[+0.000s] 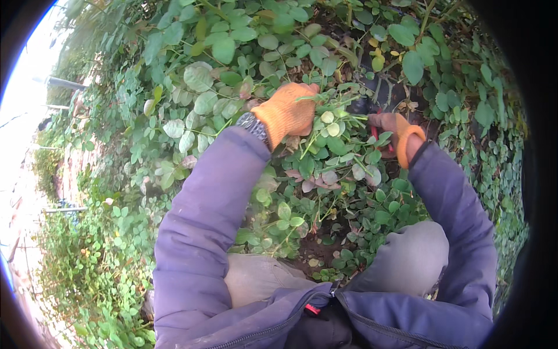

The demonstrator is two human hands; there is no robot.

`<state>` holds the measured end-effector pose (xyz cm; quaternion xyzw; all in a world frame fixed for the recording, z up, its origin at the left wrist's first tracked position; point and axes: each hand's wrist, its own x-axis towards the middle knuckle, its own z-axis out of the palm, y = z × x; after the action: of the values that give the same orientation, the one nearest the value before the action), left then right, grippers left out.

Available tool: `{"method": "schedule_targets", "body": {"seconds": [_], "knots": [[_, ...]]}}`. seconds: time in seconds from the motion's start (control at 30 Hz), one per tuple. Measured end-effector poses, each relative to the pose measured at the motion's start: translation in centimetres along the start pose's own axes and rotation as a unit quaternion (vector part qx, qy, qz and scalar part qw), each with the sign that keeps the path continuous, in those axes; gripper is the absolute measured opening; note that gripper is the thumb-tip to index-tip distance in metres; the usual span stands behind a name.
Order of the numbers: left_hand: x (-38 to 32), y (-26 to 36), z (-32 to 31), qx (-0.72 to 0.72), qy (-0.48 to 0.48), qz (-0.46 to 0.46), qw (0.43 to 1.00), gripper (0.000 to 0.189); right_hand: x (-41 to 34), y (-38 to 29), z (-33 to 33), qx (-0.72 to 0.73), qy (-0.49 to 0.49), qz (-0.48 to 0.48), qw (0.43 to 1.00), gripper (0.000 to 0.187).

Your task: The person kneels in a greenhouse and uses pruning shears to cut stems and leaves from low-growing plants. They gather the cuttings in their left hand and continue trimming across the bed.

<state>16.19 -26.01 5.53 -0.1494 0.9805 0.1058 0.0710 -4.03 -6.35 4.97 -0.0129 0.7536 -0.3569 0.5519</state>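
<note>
My left hand (291,109), in an orange knit glove with a watch at the wrist, is closed around a bunch of leafy green stems (333,126). The stems look like rose shoots, and several cut ends point to the right. Just right of the bunch, my right hand (396,127) wears a soiled glove with an orange cuff. It grips a tool with red handles (374,131), probably pruning shears; leaves and fingers hide the blades. The fingertips of my left hand are partly hidden by foliage.
Dense rose-like bushes (222,43) surround both hands. Thicker bare stems (386,89) rise behind my right hand. Soil (316,253) shows between my bent knees (414,257). Metal poles (65,83) project at the far left beside a bright strip.
</note>
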Motion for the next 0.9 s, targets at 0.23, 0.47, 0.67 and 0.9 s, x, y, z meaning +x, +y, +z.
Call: {"method": "schedule_targets", "body": {"seconds": [0.23,0.47,0.67,0.9], "knots": [[3.4,0.8,-2.5,0.063,-0.138,0.045,0.987,0.017,3.2,1.5,1.8,-0.111,0.055,0.025,0.992,0.069],[1.9,-0.6,1.7,0.038,-0.028,0.032,0.998,0.021,10.2,2.2,1.0,-0.139,0.155,0.092,0.974,0.072],[-0.5,-0.3,2.1,-0.103,0.124,0.001,0.987,0.013,7.0,4.6,0.6,-0.785,0.141,-0.264,0.543,0.044],[-12.8,-3.9,-0.9,0.006,0.17,0.145,0.975,0.038,-5.2,4.2,-0.2,-0.268,0.028,-0.147,0.952,0.02]]}}
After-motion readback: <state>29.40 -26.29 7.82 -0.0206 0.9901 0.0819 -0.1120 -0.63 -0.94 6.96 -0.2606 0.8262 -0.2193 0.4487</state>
